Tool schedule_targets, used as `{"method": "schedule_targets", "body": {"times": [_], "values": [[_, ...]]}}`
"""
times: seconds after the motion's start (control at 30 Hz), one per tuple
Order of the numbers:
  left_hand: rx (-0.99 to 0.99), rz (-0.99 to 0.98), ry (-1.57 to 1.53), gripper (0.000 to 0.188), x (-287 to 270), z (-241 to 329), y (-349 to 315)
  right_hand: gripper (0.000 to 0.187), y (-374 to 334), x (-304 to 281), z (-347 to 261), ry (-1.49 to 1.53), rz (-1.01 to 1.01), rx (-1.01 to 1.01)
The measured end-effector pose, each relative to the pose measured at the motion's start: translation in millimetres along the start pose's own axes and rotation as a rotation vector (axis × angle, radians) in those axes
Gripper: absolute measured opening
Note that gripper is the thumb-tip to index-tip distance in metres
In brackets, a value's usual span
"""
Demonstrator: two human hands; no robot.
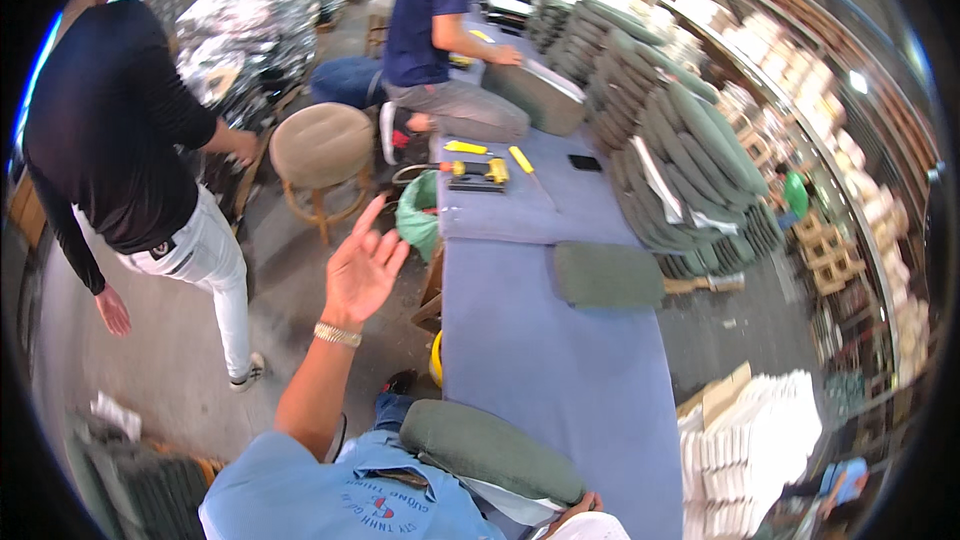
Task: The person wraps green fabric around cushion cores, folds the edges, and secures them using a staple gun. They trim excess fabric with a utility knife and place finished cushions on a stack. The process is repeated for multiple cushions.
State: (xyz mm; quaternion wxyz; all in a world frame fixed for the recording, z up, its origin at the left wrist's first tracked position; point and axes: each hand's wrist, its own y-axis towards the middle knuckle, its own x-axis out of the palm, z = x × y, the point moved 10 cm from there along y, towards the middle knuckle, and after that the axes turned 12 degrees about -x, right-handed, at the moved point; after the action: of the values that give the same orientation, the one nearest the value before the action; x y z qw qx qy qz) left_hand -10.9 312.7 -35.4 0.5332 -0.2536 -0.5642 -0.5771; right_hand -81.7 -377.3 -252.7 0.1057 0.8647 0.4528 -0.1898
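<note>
Your left hand (362,268) is raised, fingers spread and empty, while your right hand (578,508), fingers curled, pins the green padded fabric cushion (490,450) just under them at the blue felt-covered worktop (545,340) edge; one-handed, it may slide off.

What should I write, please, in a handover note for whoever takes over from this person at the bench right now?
Left hand: raised with fingers spread, holding nothing, above the floor beside the blue bench.
Right hand: low at the picture's edge, resting at the green cushion in the lap; grip unclear.
A second green cushion lies on the bench; yellow tools sit further up.
Done or left: not clear from this view.
</note>
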Motion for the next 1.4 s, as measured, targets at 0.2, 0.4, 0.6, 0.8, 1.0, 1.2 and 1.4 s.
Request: {"method": "schedule_targets", "body": {"times": [0.2, 0.4, 0.6, 0.8, 1.0, 1.2, 1.4], "values": [[-0.033, 0.303, -0.074, 0.068, -27, -14, -13, 0.034, 11, -8, 16, 0.047, 0.162, -0.132], [-0.034, 0.143, -0.085, 0.066, -3, -17, 6, 0.031, 8, -12, 12, 0.032, 0.214, -0.147], [-0.096, 0.122, -0.042, 0.063, 16, -24, 26, 0.035, -1, -6, -2, 0.017, 0.235, -0.138], [-0.125, 0.079, -0.048, 0.059, 11, -39, 36, 0.035, 6, -7, 13, 0.039, 0.237, -0.142], [-0.075, -0.007, 0.001, 0.049, 37, -37, 43, 0.035, 7, -9, 8, 0.017, 0.262, -0.174], [-0.11, -0.166, 0.061, 0.046, 55, -39, 53, 0.035, 4, -13, 12, 0.013, 0.242, -0.152], [-0.473, 0.661, 0.8, 0.043, -106, -103, 18, 0.033, 2, -4, -5, -0.017, 0.226, -0.134]]}}
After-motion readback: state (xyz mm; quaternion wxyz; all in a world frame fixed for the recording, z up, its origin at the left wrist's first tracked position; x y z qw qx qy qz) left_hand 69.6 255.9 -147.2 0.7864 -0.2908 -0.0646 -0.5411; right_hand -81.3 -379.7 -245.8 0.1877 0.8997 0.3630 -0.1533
